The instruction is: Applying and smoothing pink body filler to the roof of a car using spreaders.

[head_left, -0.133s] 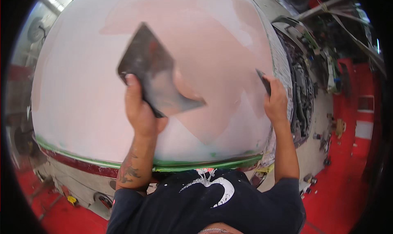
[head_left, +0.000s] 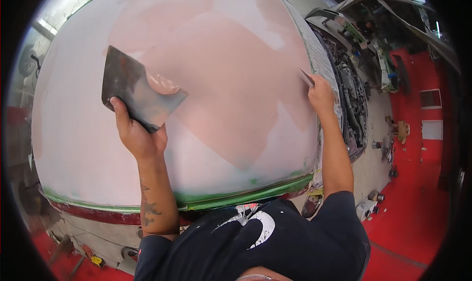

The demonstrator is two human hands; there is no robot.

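Over a wide, curved, white and pink panel (head_left: 88,148), my left hand (head_left: 141,136) holds a flat, dark grey, four-sided board (head_left: 123,79). My thumb presses on top near one edge, and my fingers are mostly hidden under it. A shiny, smooth, pink lump of paste (head_left: 162,83) sits along the edge away from my thumb. On the other side, my right hand (head_left: 322,96) is closed around a thin, dark, flat scraper (head_left: 307,77), close to the right edge of the panel. I cannot tell if its tip touches the panel. Between my hands is a big, dull, peach-coloured patch (head_left: 231,99) with a pointy bottom.

The paste is so near the rim that it could slide off and plop down if I tip the board too far. I grip the board from just one side, so a loose thumb might let it swing down. If the scraper digs in with its corner, it could scratch the panel. A big swing to the right could snag the wrinkly, pale covering (head_left: 319,62) there.
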